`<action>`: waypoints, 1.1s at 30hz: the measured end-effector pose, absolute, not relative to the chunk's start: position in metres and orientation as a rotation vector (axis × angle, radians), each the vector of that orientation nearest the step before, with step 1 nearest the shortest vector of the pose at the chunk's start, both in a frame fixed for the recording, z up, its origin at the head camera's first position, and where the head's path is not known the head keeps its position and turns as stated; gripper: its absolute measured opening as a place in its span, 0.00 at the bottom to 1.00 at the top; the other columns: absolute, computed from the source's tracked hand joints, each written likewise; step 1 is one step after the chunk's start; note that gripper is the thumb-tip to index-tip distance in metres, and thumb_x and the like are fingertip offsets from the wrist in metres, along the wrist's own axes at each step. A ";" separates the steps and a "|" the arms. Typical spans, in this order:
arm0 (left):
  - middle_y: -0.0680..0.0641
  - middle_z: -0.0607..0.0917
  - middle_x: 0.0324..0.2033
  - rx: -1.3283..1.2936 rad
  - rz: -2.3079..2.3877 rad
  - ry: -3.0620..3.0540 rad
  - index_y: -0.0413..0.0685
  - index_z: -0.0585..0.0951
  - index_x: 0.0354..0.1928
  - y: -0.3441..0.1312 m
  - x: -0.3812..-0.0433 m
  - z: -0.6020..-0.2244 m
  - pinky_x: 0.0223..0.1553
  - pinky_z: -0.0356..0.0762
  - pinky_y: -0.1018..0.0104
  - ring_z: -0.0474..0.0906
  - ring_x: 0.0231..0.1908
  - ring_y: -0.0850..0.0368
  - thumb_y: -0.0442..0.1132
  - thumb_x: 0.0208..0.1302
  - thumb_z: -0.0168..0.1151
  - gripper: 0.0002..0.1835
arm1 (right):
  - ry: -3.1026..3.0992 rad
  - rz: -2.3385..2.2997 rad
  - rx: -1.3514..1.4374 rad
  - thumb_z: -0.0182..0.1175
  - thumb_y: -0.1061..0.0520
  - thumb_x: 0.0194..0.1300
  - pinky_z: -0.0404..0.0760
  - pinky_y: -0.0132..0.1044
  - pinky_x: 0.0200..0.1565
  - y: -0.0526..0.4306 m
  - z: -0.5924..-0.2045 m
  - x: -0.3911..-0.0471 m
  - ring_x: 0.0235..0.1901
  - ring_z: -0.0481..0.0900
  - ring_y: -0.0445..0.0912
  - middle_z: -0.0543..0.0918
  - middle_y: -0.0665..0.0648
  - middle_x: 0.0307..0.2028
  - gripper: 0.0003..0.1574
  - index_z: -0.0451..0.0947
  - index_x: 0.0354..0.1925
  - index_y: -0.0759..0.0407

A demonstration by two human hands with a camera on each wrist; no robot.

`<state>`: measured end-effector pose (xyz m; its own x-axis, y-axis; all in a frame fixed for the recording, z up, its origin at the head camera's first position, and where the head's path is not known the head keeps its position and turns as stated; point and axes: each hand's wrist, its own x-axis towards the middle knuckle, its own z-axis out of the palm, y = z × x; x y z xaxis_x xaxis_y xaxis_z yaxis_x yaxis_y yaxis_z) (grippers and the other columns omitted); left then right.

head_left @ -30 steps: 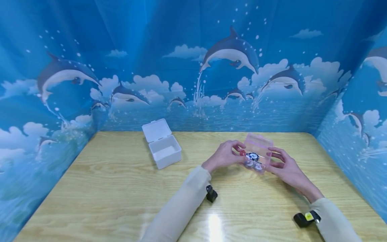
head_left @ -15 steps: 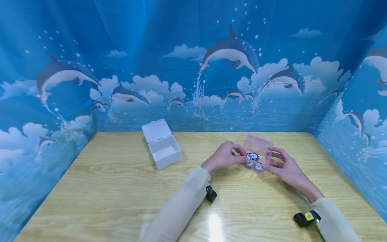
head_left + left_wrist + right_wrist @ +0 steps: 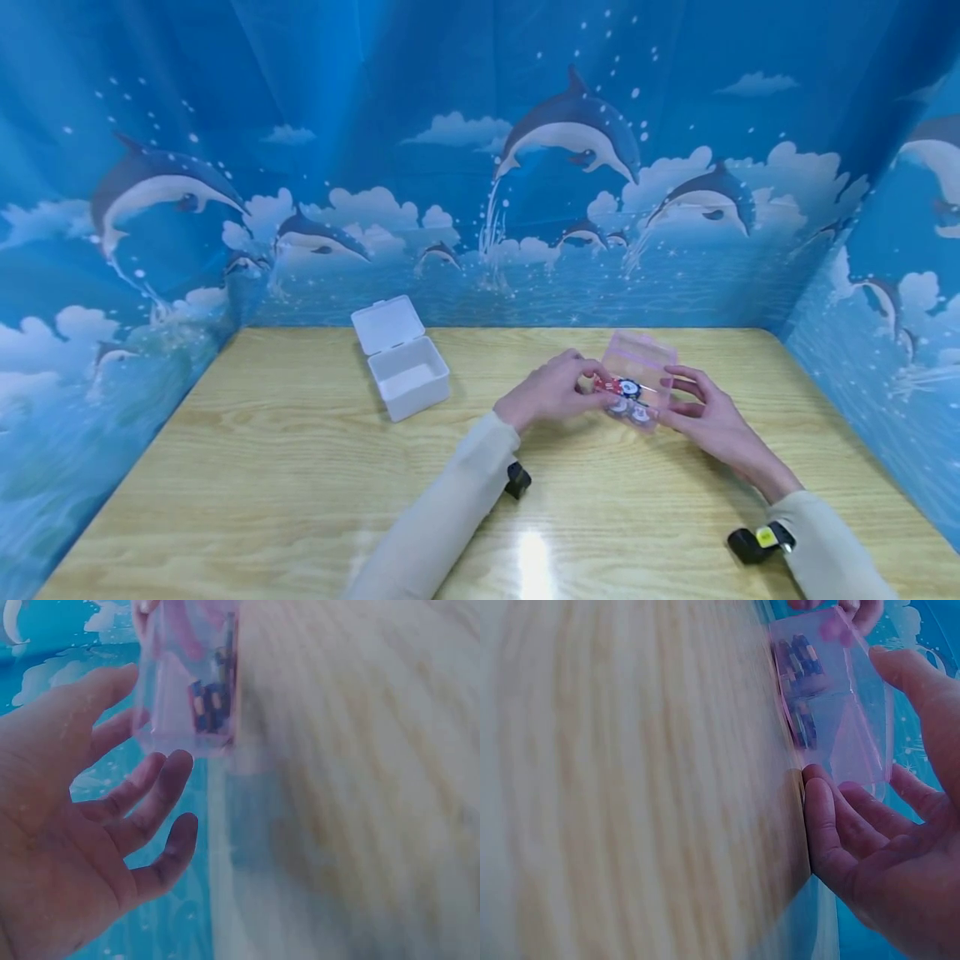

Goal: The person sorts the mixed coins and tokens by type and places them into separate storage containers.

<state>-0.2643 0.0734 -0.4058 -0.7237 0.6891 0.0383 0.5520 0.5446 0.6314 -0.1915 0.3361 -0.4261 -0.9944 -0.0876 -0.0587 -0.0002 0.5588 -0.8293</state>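
A clear pink box [image 3: 641, 354] stands on the table with its lid raised. Inside lie a red round piece [image 3: 604, 384], a dark blue and white disc like a poker chip [image 3: 629, 388] and more pale-faced discs [image 3: 640, 413]. My left hand [image 3: 552, 389] is at the box's left side, thumb and forefinger spread around the red piece. The left wrist view shows nothing between the left hand's fingers [image 3: 169, 780]. My right hand [image 3: 711, 421] holds the box's right end, thumb on the near side and fingers on the far side.
An opened white box [image 3: 411, 377] with its lid [image 3: 388, 323] tipped back stands on the left of the wooden table [image 3: 300, 467]. A blue dolphin-print curtain [image 3: 450, 167] closes off the back and sides. Black wrist cameras sit on both sleeves.
My left thumb and forefinger closed over the red piece half a second ago and now stand apart, with more red showing beside the blue disc. My right hand and the pink box have stayed put.
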 end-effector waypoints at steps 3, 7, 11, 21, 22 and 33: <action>0.49 0.78 0.56 1.048 0.939 2.584 0.59 0.82 0.61 0.064 -0.264 -0.399 0.46 0.82 0.69 0.80 0.44 0.64 0.57 0.70 0.64 0.22 | 2.691 -1.427 -0.070 0.65 0.45 0.71 0.81 0.28 0.47 0.335 -0.426 -0.192 0.63 0.76 0.68 0.63 0.71 0.74 0.51 0.50 0.79 0.56; 0.49 0.78 0.62 1.078 0.902 2.637 0.61 0.79 0.65 0.048 -0.261 -0.388 0.49 0.84 0.63 0.82 0.51 0.58 0.57 0.72 0.61 0.23 | 2.694 -1.419 -0.065 0.65 0.45 0.71 0.81 0.28 0.48 0.335 -0.426 -0.192 0.63 0.76 0.67 0.63 0.71 0.74 0.52 0.49 0.79 0.55; 0.51 0.77 0.66 1.120 0.856 2.733 0.65 0.77 0.68 0.028 -0.254 -0.379 0.54 0.84 0.57 0.81 0.59 0.55 0.57 0.73 0.60 0.24 | 2.692 -1.404 -0.062 0.65 0.44 0.71 0.82 0.31 0.50 0.335 -0.427 -0.193 0.64 0.76 0.67 0.63 0.70 0.74 0.53 0.49 0.80 0.55; 0.51 0.67 0.77 1.133 0.693 2.992 0.69 0.71 0.73 -0.022 -0.236 -0.378 0.68 0.69 0.36 0.69 0.72 0.48 0.65 0.70 0.57 0.32 | 2.681 -1.398 -0.072 0.65 0.43 0.71 0.82 0.30 0.50 0.335 -0.425 -0.191 0.64 0.75 0.66 0.62 0.71 0.75 0.53 0.49 0.80 0.56; 0.51 0.66 0.77 1.124 0.672 3.013 0.69 0.70 0.74 -0.027 -0.235 -0.378 0.68 0.68 0.36 0.68 0.73 0.48 0.66 0.70 0.57 0.33 | 2.684 -1.392 -0.070 0.65 0.42 0.71 0.82 0.30 0.50 0.335 -0.425 -0.190 0.64 0.76 0.66 0.62 0.71 0.75 0.53 0.48 0.80 0.56; 0.49 0.61 0.79 1.008 0.585 3.083 0.68 0.66 0.77 -0.070 -0.218 -0.385 0.69 0.64 0.33 0.65 0.75 0.43 0.72 0.67 0.54 0.40 | 2.703 -1.355 -0.085 0.64 0.43 0.72 0.82 0.28 0.49 0.335 -0.423 -0.191 0.64 0.75 0.68 0.61 0.72 0.75 0.53 0.47 0.80 0.57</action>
<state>-0.2179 -0.0704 -0.3850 -0.8021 0.5415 0.2518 0.5961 0.7514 0.2831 -0.1907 0.3346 -0.4227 -0.9916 -0.1026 -0.0793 0.0021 0.5985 -0.8011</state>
